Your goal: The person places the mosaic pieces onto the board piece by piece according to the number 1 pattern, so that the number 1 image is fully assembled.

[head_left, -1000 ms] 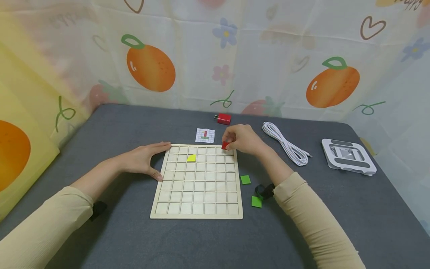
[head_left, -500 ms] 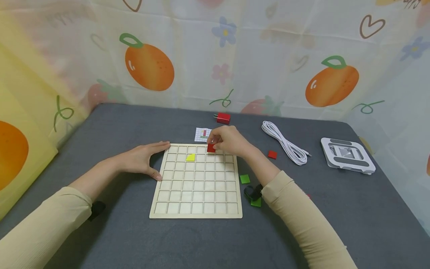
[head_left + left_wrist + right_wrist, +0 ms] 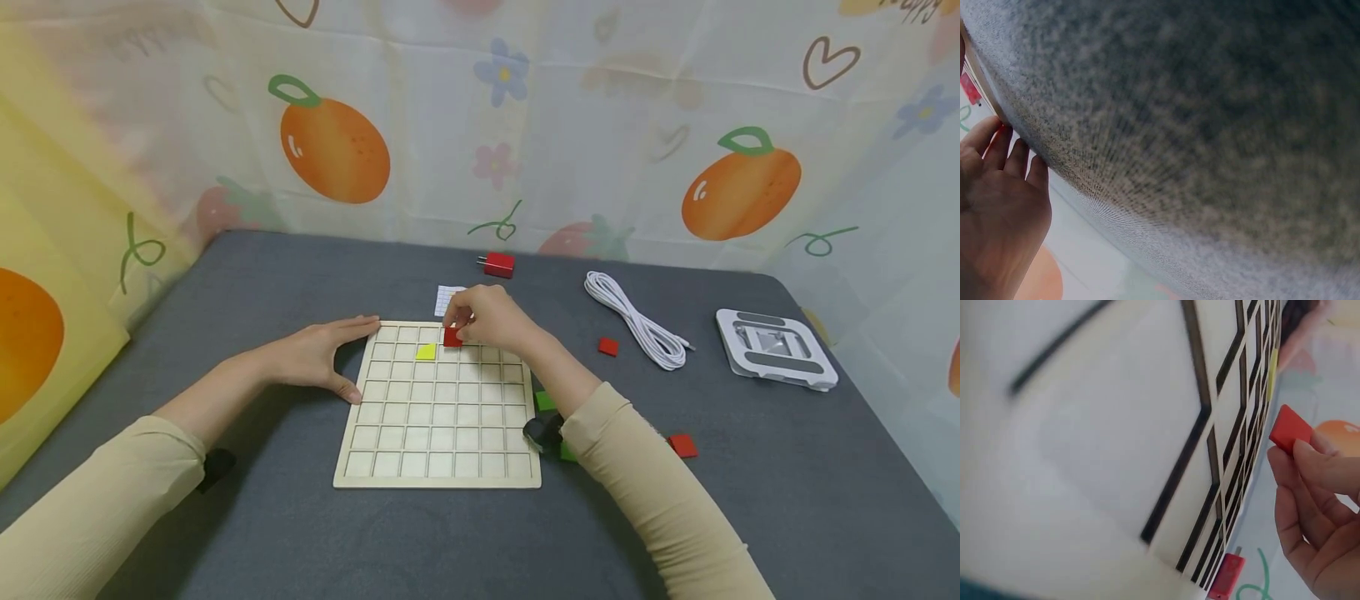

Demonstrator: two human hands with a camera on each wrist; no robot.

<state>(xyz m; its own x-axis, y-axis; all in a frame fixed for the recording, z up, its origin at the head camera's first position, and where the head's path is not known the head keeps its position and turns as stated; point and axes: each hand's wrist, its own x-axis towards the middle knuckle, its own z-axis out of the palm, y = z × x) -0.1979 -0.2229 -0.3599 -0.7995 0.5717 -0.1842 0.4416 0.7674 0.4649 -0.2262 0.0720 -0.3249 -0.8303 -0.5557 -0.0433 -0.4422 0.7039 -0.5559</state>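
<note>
A square wooden grid board [image 3: 435,412] lies on the grey table, with a yellow tile [image 3: 426,352] in one of its upper cells. My right hand [image 3: 491,318] pinches a red square tile [image 3: 452,337] between thumb and fingers over the upper part of the board, just right of the yellow tile. The right wrist view shows the red tile [image 3: 1290,429] tilted at the fingertips. My left hand [image 3: 315,354] rests along the board's left edge, fingers extended at the upper corner and thumb lower down. In the left wrist view the left hand [image 3: 1007,206] has straight fingers touching the edge.
A grid-printed paper [image 3: 447,300] is partly hidden behind the right hand. Beyond sits a red plug adapter [image 3: 498,265]. To the right lie loose red tiles [image 3: 608,346], a white coiled cable [image 3: 637,321] and a white case [image 3: 776,348]. Green tiles [image 3: 545,402] are partly under the right forearm.
My right hand has carried the red tile leftward from the board's upper right corner to beside the yellow tile. Red tiles on the table have come into sight. The left hand stays put.
</note>
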